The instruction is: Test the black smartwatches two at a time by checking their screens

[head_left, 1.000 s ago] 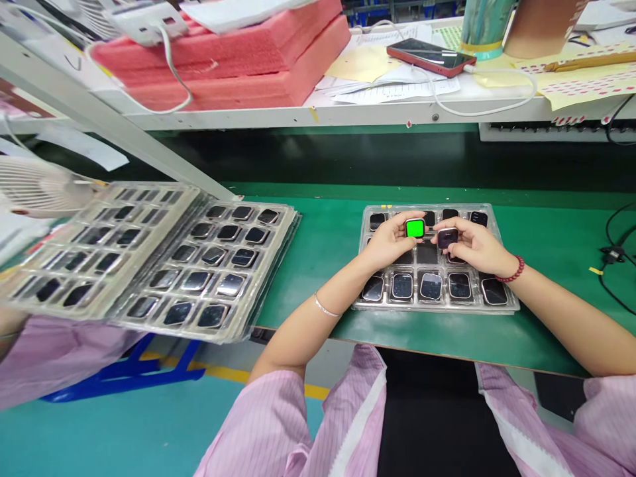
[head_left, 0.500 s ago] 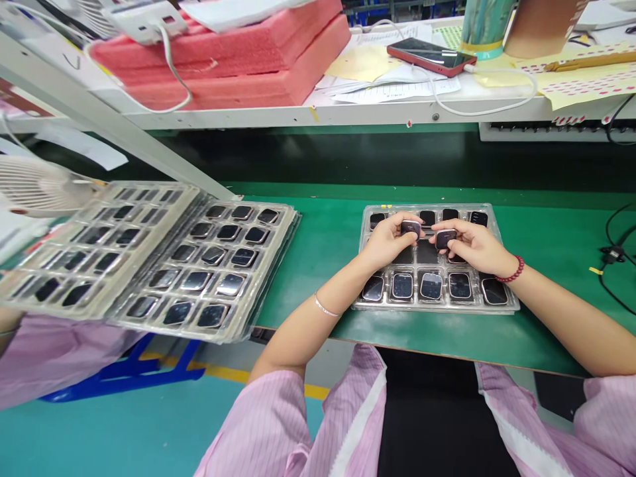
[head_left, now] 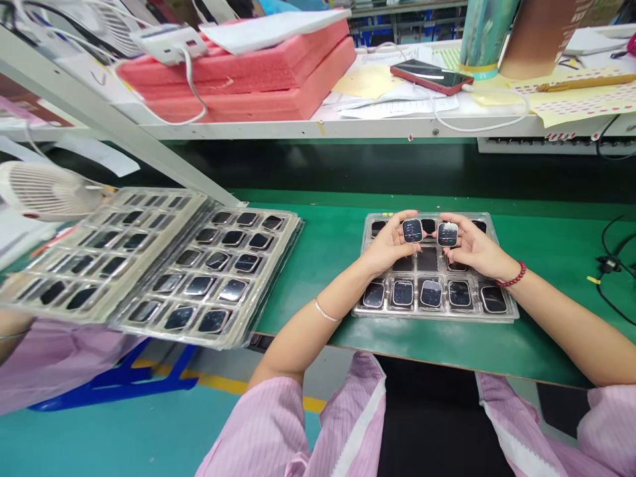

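Between the thumb and fingers of my left hand (head_left: 390, 243) is a square smartwatch body (head_left: 412, 230), its lit screen facing me. My right hand (head_left: 474, 248) pinches a second smartwatch body (head_left: 448, 234), also lit and turned toward me. Both are held side by side above a clear plastic tray (head_left: 432, 314). Several more watch bodies lie screen up in the tray's pockets, such as one watch (head_left: 430, 293) in the near row. My hands and the held watches partly cover the far rows.
Stacked trays (head_left: 248, 271) of watches stand to the left, beside a co-worker's sleeve (head_left: 64, 354). A white fan (head_left: 47, 191) is behind them. The shelf above holds red foam blocks (head_left: 248, 73), a phone (head_left: 431, 75) and a brown cup (head_left: 541, 40). Black cables (head_left: 610, 265) lie right.
Both held watches have been tilted up, so their screens now face me and show lit displays. My fingers have shifted to their edges. The whole view has moved slightly.
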`<control>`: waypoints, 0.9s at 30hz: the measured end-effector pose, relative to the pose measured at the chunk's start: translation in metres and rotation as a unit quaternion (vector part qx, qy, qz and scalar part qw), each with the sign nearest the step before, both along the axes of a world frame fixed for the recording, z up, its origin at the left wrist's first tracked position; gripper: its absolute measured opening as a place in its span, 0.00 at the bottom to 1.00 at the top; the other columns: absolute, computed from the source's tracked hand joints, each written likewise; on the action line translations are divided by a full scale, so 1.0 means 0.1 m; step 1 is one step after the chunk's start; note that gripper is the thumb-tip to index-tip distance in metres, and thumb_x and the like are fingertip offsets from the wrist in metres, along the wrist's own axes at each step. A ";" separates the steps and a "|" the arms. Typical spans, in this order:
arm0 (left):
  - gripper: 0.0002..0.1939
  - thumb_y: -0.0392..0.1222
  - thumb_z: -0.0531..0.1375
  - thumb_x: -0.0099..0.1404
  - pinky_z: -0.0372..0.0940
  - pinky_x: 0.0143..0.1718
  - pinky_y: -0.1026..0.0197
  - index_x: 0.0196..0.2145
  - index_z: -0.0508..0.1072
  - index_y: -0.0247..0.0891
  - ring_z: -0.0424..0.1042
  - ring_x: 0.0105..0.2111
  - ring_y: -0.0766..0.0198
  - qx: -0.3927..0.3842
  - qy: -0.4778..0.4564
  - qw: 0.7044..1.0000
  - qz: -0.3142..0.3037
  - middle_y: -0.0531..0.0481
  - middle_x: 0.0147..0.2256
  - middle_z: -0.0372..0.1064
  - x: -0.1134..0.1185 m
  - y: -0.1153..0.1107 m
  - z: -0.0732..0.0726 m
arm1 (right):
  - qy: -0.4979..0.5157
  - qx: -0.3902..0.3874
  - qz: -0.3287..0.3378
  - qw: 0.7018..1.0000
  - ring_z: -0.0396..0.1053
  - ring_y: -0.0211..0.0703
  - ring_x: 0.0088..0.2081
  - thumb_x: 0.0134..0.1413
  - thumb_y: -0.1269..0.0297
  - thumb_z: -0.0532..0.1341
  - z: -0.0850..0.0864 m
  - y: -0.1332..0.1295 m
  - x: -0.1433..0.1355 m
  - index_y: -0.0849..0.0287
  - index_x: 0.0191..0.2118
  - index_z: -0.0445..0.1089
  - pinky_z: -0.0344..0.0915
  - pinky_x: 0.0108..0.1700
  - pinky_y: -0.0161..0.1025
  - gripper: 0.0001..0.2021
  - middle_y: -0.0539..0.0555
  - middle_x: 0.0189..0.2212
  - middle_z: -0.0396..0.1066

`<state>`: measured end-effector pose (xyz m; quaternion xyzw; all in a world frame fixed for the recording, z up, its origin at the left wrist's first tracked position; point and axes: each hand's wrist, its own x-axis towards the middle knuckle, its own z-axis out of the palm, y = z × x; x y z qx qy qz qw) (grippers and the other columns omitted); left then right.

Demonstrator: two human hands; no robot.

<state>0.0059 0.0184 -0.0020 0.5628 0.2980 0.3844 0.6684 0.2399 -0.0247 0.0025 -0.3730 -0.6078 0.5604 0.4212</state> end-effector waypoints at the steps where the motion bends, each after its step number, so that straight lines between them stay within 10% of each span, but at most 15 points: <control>1: 0.42 0.38 0.72 0.51 0.68 0.33 0.64 0.61 0.61 0.40 0.78 0.35 0.64 -0.015 -0.011 1.000 -0.011 0.44 0.46 0.76 -0.01 0.01 0.01 | 0.013 -0.013 -0.003 1.000 0.75 0.40 0.37 0.53 0.64 0.71 0.00 0.01 0.02 0.49 0.63 0.60 0.77 0.35 0.36 0.33 0.57 0.53 0.73; 12: 0.34 0.68 0.50 0.69 0.68 0.24 0.64 0.48 0.74 0.32 0.81 0.34 0.58 -0.186 -0.076 0.976 -0.078 0.34 0.44 0.79 -0.11 0.13 0.12 | 0.104 -0.215 0.030 0.971 0.78 0.46 0.25 0.64 0.33 0.49 0.12 0.10 0.15 0.61 0.46 0.74 0.76 0.25 0.39 0.34 0.64 0.36 0.81; 20: 0.29 0.46 0.71 0.56 0.65 0.26 0.68 0.52 0.68 0.35 0.79 0.31 0.64 -0.132 -0.051 0.989 -0.032 0.40 0.44 0.79 -0.05 0.05 0.08 | 0.088 -0.152 0.043 0.984 0.79 0.42 0.30 0.54 0.51 0.70 0.09 0.08 0.12 0.57 0.53 0.67 0.76 0.28 0.35 0.25 0.60 0.43 0.80; 27: 0.30 0.35 0.66 0.57 0.69 0.34 0.65 0.57 0.65 0.38 0.79 0.38 0.63 0.015 0.024 0.999 -0.022 0.40 0.52 0.74 0.02 -0.05 0.03 | -0.035 0.002 -0.014 0.999 0.76 0.41 0.34 0.53 0.66 0.68 0.04 -0.01 -0.02 0.57 0.54 0.66 0.75 0.33 0.38 0.22 0.56 0.41 0.77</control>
